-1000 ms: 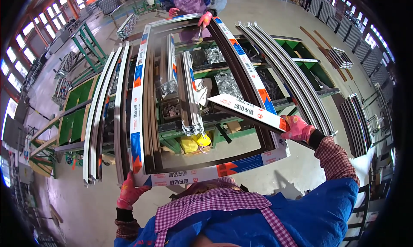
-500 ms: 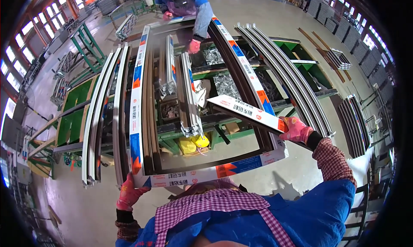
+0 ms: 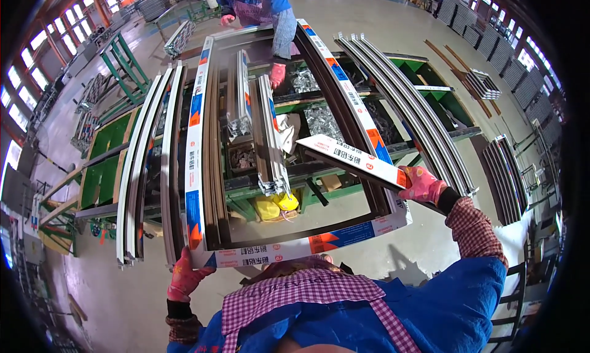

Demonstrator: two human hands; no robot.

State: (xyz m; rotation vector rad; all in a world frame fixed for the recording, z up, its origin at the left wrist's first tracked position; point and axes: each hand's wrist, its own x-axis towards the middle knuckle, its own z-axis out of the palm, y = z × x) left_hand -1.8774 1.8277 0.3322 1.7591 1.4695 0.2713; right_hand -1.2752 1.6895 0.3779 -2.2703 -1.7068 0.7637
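A large rectangular frame of dark brown profiles (image 3: 289,250), faced with white, blue and orange film, lies across a green bench. My left hand (image 3: 186,277), in a pink patterned glove, is closed on its near left corner. My right hand (image 3: 423,186), gloved alike, grips the right end of a short aluminium profile (image 3: 353,159). This piece has white film on top, a dark side and an angled left end. It is held slanting over the frame's near right part. My right fingertips are partly hidden behind it.
Across the bench, a co-worker's gloved hand (image 3: 278,75) reaches down inside the frame. Bins of small metal parts (image 3: 322,121) sit under it. Long profiles (image 3: 405,107) lie at right and more profiles (image 3: 144,168) at left. A yellow bag (image 3: 275,207) sits below the bench.
The co-worker's upper body has shifted left, and their reaching hand has moved slightly down. Their other hand has lifted off the frame's far side. My hands and the short profile have barely moved.
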